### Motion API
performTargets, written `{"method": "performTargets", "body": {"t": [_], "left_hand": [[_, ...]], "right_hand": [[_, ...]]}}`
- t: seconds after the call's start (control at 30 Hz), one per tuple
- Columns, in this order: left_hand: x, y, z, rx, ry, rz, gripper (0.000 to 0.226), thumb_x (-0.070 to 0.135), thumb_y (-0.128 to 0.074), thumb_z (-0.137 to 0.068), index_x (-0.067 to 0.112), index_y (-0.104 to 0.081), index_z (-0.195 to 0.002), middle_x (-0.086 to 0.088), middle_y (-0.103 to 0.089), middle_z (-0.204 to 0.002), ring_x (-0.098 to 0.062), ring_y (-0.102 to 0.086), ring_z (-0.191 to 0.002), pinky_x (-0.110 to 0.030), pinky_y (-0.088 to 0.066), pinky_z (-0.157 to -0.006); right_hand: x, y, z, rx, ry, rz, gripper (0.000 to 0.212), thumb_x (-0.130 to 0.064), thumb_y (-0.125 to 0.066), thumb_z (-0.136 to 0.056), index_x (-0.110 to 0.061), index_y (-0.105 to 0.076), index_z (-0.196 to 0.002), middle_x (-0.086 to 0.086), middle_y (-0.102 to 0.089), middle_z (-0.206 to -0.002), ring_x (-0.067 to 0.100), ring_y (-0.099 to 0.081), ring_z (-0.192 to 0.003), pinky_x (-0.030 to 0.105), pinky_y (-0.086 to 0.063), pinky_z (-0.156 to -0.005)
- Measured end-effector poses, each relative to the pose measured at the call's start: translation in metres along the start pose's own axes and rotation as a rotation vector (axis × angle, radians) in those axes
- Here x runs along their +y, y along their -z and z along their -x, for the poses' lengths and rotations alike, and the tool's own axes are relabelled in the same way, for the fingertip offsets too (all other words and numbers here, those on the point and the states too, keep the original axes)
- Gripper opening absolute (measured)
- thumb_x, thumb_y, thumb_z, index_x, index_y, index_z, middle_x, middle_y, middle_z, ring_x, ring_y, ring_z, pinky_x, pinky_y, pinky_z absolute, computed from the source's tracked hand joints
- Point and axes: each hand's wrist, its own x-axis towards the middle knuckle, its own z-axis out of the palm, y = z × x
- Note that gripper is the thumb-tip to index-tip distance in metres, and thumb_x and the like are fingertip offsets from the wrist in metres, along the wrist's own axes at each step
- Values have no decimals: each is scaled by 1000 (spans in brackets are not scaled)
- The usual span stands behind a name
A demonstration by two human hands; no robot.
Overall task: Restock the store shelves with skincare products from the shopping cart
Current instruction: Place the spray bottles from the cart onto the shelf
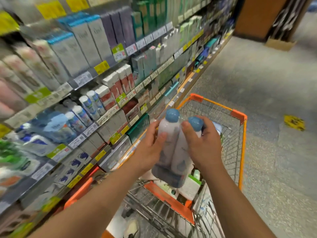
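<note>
Both hands hold a twin pack of white bottles (pixel 171 148) with blue caps, wrapped in clear film, above the orange wire shopping cart (pixel 240 127). My left hand (pixel 151 148) grips the left bottle from the side. My right hand (pixel 202 143) curls round the right bottle just below its cap. The pack is upright and tilted slightly away from me. More products (pixel 193 182) lie in the cart under the pack, partly hidden. The store shelves (pixel 89 129) on the left are filled with boxed and bottled skincare.
The shelving runs from the near left to the far middle, with price tags along every edge. The cart stands close beside its lower shelves. Speckled floor (pixel 274 83) stretches right of the cart, with a yellow floor sticker (pixel 294 122). A brown pillar (pixel 257 16) and a cardboard box (pixel 280 42) stand far off.
</note>
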Motion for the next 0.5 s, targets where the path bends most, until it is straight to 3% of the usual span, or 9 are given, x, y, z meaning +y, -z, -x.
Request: {"method": "performTargets", "body": {"t": [0.07,0.1,0.3,0.43,0.5], "left_hand": [[4,10,9,26,-15,-23,59,80,-53,-87,47,-52,-135,-1,-67,-128,-31,-66,-118,-62,-53,-97],[4,16,12,44,-29,-44,63,83,-52,-86,44,-53,-135,-1,-69,-126,-32,-67,-116,-65,-52,-96],[29,55,38,208,-114,49,88,94,-61,-63,35,-59,-128,0,-72,-122,-24,-71,-111,-49,-59,-93],[46,91,59,302,-157,83,68,94,-65,-59,52,-62,-113,4,-74,-117,-22,-71,-110,-58,-56,-95],[53,117,71,345,-177,97,75,93,-66,-58,46,-63,-116,5,-75,-113,-20,-73,-105,-55,-58,-92]], "right_hand": [[-20,-8,0,-19,-1,-68,17,-38,-74,-94,-29,-61,-87,-10,-65,-88,1,-57,-72,29,-48,-70],[-30,-13,1,-29,3,-97,19,-40,-74,-93,-27,-62,-88,-6,-66,-88,4,-58,-73,33,-49,-71],[-81,-55,9,-117,-25,-219,35,-60,-75,-78,-28,-70,-90,-1,-72,-86,14,-67,-75,46,-58,-72],[-111,-92,19,-211,-23,-263,40,-64,-75,-75,-29,-72,-94,-2,-75,-91,15,-72,-83,46,-60,-80],[-123,-117,26,-252,-18,-282,51,-75,-66,-69,-35,-71,-98,-3,-75,-95,16,-72,-89,48,-60,-83]]}}
